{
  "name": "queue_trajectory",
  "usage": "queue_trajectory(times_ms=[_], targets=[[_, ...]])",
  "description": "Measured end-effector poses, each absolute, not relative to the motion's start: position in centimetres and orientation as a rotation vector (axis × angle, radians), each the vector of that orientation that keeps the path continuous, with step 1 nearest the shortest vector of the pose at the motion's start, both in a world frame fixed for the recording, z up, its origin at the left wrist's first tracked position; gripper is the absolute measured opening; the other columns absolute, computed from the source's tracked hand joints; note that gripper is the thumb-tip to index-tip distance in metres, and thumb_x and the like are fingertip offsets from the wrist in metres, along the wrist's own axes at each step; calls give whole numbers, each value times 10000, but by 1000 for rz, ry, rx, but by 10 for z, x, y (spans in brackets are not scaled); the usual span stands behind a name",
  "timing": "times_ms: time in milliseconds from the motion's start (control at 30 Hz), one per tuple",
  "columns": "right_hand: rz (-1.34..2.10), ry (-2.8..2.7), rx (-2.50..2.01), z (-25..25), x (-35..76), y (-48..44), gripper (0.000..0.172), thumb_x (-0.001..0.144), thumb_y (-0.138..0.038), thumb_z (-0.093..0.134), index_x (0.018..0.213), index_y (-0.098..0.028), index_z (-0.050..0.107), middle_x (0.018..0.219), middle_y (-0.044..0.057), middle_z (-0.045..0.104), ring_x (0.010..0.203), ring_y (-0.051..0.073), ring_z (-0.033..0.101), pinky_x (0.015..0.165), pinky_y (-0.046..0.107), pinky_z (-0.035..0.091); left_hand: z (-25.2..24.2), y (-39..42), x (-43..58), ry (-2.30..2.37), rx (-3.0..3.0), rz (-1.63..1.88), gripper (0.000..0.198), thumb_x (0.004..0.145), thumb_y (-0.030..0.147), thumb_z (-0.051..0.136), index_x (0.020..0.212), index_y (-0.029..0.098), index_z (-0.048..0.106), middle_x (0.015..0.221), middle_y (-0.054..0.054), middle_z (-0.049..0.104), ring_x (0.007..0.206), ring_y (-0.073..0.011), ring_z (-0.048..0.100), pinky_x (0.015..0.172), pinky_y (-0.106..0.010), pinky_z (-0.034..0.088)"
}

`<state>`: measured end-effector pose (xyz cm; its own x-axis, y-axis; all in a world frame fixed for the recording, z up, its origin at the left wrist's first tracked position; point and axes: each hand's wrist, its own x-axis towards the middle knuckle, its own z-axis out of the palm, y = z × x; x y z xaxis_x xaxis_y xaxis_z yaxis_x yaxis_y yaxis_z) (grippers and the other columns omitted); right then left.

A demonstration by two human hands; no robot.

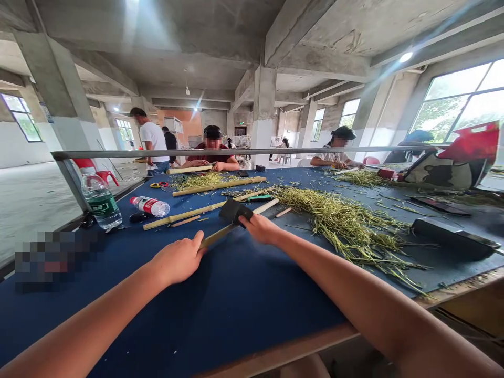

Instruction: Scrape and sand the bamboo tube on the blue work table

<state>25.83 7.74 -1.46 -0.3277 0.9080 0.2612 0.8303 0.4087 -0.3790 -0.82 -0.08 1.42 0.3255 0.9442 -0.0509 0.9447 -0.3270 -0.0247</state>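
My left hand (181, 258) is closed around the near end of a slim bamboo stick (216, 237), its thumb lying along the top. Farther up the same stick, my right hand (258, 226) pinches a black folded piece (230, 211) that looks like sandpaper and wraps the stick. Beyond that hand the pale far end of the stick appears to come out. Just past it on the blue table (189, 320) lie a long bamboo pole (185, 214), a short thin stick (186, 221) and a green-handled tool (260, 198).
Bamboo shavings (334, 215) are heaped right of my hands, near a dark box-like object (452, 239). Two bottles, one upright (103, 202) and one lying (150, 206), are at left with scissors (159, 185). A metal rail (275, 153) crosses behind; people sit beyond.
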Motion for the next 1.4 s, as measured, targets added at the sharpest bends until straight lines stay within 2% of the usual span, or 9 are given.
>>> queue_trajectory(times_ms=[233,333,467,600,733,867,967,1200,1400], targets=[[240,-1981,-1465,-10,267,80,589,1052,-562,263,1143,-153,677,922,114,746,895,303,685,832,384,524,16,0,-10,1801,2502,-66,448,1014,428,279,1300,208,545,992,-176,765,864,-338,740,665,-385,499],[44,-1859,-1496,-4,284,90,569,1065,-469,239,1325,-134,619,1185,160,724,1169,321,635,1000,415,483,18,-1,-10,1806,2486,-79,460,1017,471,266,1232,214,581,1007,-175,765,871,-341,735,679,-395,501],[-37,-1926,-1751,-8,319,111,477,1045,-283,332,1392,-82,592,1506,205,537,1514,302,332,1226,437,270,18,-3,-10,1819,2495,-107,469,1026,469,210,1082,216,601,1017,-181,762,887,-353,730,692,-420,506],[108,-2111,-1847,-21,312,110,446,1045,-246,370,1328,-30,638,1474,257,550,1529,325,305,1240,462,265,13,-2,-11,1824,2503,-89,487,1032,447,172,1062,210,596,996,-181,762,895,-352,732,716,-439,516],[199,-2347,-1262,-29,253,76,524,1056,-302,391,1542,-116,453,1600,140,439,1526,247,326,1268,422,255,8,3,-13,1829,2514,-49,436,1011,461,276,1080,200,618,1012,-192,764,925,-367,739,719,-439,525],[215,-2570,-793,-33,212,49,522,1057,-285,372,1564,-176,433,1610,74,436,1523,184,330,1283,386,231,6,5,-14,1803,2508,-28,398,991,424,350,1191,204,614,1048,-195,772,927,-345,753,713,-402,521],[142,-2546,-887,-31,228,64,518,1036,-254,384,1537,-158,472,1586,98,466,1514,200,351,1281,415,227,7,6,-14,1823,2470,-60,393,996,422,331,1147,204,621,1019,-188,771,902,-334,750,686,-386,509],[54,-2157,-1800,-23,320,120,446,1042,-247,367,1353,-78,638,1413,210,622,1437,306,468,1206,461,330,12,5,-11,1825,2453,-129,418,1019,477,263,997,219,592,979,-159,753,860,-318,726,663,-377,479],[172,-2378,-1284,-24,263,79,506,1046,-305,399,1528,-182,486,1584,79,476,1522,220,334,1265,418,259,12,6,-16,1788,2423,-58,437,1018,466,267,979,222,627,1028,-156,767,869,-300,733,657,-363,482]])
